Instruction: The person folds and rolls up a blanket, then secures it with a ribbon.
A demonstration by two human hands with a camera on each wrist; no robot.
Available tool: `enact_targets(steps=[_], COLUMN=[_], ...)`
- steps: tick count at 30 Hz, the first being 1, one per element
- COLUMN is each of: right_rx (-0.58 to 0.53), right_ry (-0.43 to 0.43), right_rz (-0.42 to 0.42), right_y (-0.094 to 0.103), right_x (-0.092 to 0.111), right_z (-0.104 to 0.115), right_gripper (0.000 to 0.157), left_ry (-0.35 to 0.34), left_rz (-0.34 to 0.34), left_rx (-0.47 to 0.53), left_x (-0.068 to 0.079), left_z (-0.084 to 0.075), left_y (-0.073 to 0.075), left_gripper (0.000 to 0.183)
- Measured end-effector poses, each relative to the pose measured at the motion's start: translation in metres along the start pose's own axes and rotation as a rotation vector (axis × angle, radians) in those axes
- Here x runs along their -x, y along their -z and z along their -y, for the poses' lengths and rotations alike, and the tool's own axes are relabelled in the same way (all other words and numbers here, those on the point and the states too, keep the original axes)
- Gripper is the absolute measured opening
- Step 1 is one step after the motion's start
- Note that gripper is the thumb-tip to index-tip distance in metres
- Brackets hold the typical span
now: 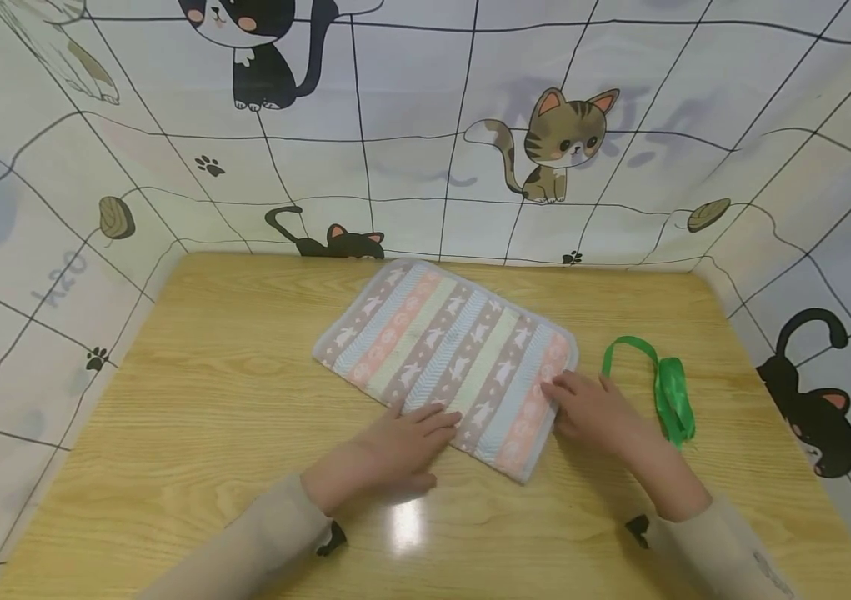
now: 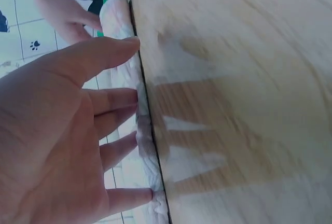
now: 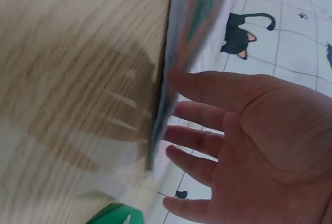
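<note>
Striped padded cloth (image 1: 448, 358) lies askew on the wooden surface (image 1: 207, 433), green ribbon (image 1: 671, 400) to its right. I see the left hand (image 1: 389, 452), grip wide, fingers loosely spread on the near edge; right hand (image 1: 599, 410), grip also relaxed, fingertips touching the right edge. I judge it light, soft, floppy, not fragile, maybe sliding easily. I'd take hold at the grey bound rim (image 1: 538, 446), by a corner.

My grey-edged cloth (image 1: 443, 358) has taupe, pale blue, coral and pale green stripes. Right of the cloth I see bright green ribbon (image 1: 671, 400); under the cloth, yellowish wood-grained table (image 1: 207, 375); behind the cloth, white backdrop (image 1: 410, 167) with black grid lines and cartoon cats (image 1: 566, 133).
</note>
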State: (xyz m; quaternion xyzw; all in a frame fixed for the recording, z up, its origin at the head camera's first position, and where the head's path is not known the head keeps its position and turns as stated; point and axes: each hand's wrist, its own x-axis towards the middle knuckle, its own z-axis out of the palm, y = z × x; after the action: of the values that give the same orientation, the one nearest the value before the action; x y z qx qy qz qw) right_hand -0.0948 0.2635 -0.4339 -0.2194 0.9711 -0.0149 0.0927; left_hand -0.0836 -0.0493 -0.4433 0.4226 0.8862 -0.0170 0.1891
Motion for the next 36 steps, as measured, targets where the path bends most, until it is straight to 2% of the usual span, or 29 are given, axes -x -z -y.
enact_targets(steps=[4, 12, 15, 19, 22, 25, 29, 32, 36], right_rx=[-0.018, -0.118, -0.179, -0.268, -0.316, -0.279, -0.161, -0.137, -0.150], right_ry=[0.026, 0.087, 0.122, 0.158, 0.136, 0.116, 0.137, 0.131, 0.073], right_rz=[0.005, 0.087, 0.104, 0.134, 0.124, 0.030, -0.094, -0.055, 0.075], right_y=[0.005, 0.011, 0.013, 0.016, 0.018, 0.015, 0.005, -0.002, -0.007], right_x=[0.006, 0.017, 0.022, 0.025, 0.022, 0.014, 0.001, -0.005, -0.008], right_z=[0.010, 0.037, 0.048, 0.060, 0.064, 0.065, 0.060, 0.054, 0.048], right_gripper=[0.043, 0.028, 0.030, 0.028, 0.025, 0.028, 0.044, 0.057, 0.069], left_ry=[-0.006, -0.005, 0.018, 0.069, 0.102, 0.132, 0.187, 0.219, 0.218], left_rz=[-0.019, -0.128, -0.165, -0.220, -0.237, -0.228, -0.176, -0.134, -0.109], left_rx=[0.053, 0.129, 0.101, 0.037, 0.011, 0.029, 0.078, 0.102, 0.120], left_x=[0.007, 0.011, 0.009, 0.005, 0.003, 0.001, -0.003, -0.003, 0.000], left_z=[0.007, 0.030, 0.039, 0.046, 0.046, 0.042, 0.034, 0.030, 0.031], left_y=[0.002, 0.000, -0.003, -0.009, -0.013, -0.015, -0.017, -0.020, -0.021], left_gripper=[0.059, 0.026, 0.017, 0.031, 0.042, 0.059, 0.096, 0.113, 0.118])
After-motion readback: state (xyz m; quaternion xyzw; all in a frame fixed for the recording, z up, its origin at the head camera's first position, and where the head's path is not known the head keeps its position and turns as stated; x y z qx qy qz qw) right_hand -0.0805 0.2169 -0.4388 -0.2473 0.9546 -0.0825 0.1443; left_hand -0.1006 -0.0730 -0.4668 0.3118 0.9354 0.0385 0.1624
